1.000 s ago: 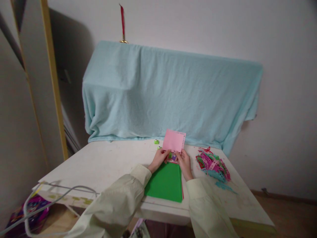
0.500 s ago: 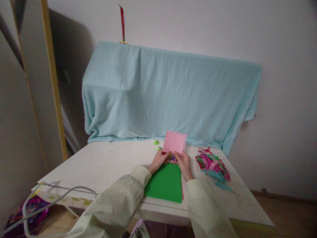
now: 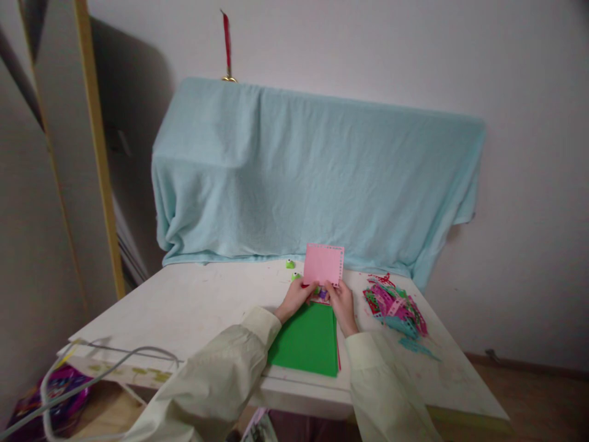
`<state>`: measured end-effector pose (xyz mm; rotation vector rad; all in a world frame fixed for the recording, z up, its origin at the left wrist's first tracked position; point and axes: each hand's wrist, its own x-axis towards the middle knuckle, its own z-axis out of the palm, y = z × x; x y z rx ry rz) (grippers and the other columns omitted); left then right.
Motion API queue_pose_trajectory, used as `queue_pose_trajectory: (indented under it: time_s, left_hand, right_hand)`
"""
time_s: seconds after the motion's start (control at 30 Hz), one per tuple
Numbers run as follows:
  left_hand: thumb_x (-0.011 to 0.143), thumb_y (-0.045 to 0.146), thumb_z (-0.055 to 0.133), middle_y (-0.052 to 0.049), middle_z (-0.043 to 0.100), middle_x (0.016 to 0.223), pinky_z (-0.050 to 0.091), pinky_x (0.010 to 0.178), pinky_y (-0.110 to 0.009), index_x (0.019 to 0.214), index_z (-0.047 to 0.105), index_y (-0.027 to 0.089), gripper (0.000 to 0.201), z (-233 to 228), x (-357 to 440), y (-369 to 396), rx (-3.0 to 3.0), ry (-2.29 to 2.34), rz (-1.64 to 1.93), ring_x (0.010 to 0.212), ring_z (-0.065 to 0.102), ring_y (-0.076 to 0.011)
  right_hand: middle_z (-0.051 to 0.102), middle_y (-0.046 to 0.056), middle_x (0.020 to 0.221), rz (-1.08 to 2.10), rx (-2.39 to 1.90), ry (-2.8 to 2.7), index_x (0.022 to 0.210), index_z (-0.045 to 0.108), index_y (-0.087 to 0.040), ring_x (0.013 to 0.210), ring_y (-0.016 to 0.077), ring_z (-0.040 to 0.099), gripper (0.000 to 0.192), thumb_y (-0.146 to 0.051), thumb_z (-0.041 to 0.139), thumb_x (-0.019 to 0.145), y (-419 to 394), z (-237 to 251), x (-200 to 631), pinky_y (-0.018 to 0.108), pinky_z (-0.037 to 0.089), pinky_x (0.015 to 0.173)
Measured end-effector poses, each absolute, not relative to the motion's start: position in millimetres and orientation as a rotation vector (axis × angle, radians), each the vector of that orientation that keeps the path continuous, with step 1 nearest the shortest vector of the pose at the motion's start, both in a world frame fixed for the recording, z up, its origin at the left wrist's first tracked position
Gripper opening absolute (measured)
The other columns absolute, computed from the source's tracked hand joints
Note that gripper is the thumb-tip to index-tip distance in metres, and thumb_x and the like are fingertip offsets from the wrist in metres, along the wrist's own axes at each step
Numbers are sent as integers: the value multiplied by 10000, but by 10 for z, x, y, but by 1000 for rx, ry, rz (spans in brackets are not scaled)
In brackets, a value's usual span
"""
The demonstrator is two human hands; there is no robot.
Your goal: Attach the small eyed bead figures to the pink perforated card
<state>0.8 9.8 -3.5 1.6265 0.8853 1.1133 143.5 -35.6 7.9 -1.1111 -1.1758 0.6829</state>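
Observation:
Both my hands hold up a square sheet of pink paper (image 3: 323,265) with rows of small punched holes along its top and right edges. My left hand (image 3: 297,299) pinches its lower left corner, and my right hand (image 3: 341,302) grips the lower right. Below them a stack of green paper (image 3: 306,341) lies on the table, with a red edge peeking out at its right side. Small colourful items (image 3: 323,294) lie between my hands, partly hidden. Just beyond my left hand sit two green craft punches (image 3: 289,264), the nearer one partly covered.
A heap of punched paper strips (image 3: 396,309) in pink, red, green and blue lies on the right of the white table (image 3: 197,307). A light blue cloth (image 3: 322,172) drapes over something at the back. Grey cables (image 3: 115,365) cross the left front edge.
The pink paper has turned slightly and straightened, its top edge shifting a little to the left. My hands stay in nearly the same place.

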Motion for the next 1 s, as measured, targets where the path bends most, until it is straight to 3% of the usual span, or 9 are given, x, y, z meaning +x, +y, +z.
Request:
queue_pose_trajectory:
  time_s: [1.0]
  left_hand:
    - [813, 495, 543, 27, 486, 405, 375, 450, -203, 563, 520, 154, 424, -30, 0, 93, 1605, 954, 1139, 390, 451, -96]
  right_hand:
    - [538, -38, 509, 783, -1082, -1109, 737, 540, -192, 445, 123, 480, 378, -561, 616, 749, -257, -38, 1496, 224, 342, 425]
